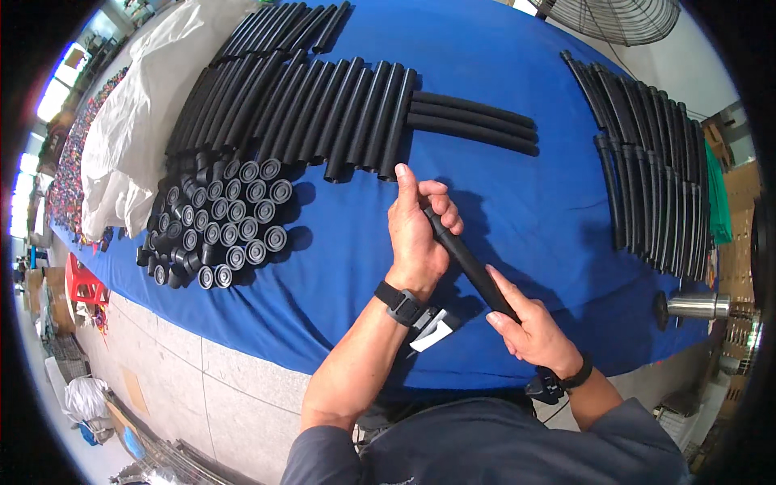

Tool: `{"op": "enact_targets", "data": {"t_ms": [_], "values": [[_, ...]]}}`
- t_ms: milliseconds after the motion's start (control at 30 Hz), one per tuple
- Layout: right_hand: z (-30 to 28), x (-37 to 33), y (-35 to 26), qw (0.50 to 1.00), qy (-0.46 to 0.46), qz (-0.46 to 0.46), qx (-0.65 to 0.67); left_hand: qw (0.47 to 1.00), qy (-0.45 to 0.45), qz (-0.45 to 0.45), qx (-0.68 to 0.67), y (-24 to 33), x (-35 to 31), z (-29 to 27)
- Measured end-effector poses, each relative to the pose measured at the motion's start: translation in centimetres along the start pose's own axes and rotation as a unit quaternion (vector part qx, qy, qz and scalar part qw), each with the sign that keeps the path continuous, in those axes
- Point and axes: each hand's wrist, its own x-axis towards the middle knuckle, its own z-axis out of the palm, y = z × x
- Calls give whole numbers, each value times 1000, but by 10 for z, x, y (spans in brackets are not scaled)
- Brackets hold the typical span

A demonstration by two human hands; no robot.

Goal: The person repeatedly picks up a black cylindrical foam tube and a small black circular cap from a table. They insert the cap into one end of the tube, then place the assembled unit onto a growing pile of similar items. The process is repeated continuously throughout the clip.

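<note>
The blue-covered surface (558, 222) takes up most of the view. A bank of thick black tubes (349, 111) lies across its far side, with slimmer rows (647, 174) near the right edge and three crosswise tubes (473, 121) between. Round black caps (219, 209) stand clustered at the left. In the middle, a single black tube (477, 271) slants above the cloth: the left hand (416, 230) curls its fingers around the upper end, thumb raised, and the right hand (540, 331) grips the lower end between thumb and fingers. A small white piece (432, 335) lies beside the left wrist.

If the left grip is as loose as it looks, the smooth tube could twist or slip under uneven pressure; a wide elbow swing might topple caps. Fingers cover both tube ends, so whether a cap is fitted is hard to tell, and the farthest tubes are cut off.
</note>
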Motion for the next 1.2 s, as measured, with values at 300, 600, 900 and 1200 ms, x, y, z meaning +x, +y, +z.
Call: {"op": "enact_targets", "data": {"t_ms": [300, 600, 900, 1200], "values": [[-5, 3, 13, 982, 74, -126, -120, 999, -43, 1, 8, -4, 8, -10], [-30, -8, 30, 863, -135, 97, 478, 978, -174, -56, -98, 1, 16, -18], [-24, -14, 29, 982, 113, -137, -62, 906, -87, 63, 409, 1, 2, 10], [-28, -18, 31, 997, 51, -30, 54, 921, -103, 22, 374, 5, 5, 4]]}}
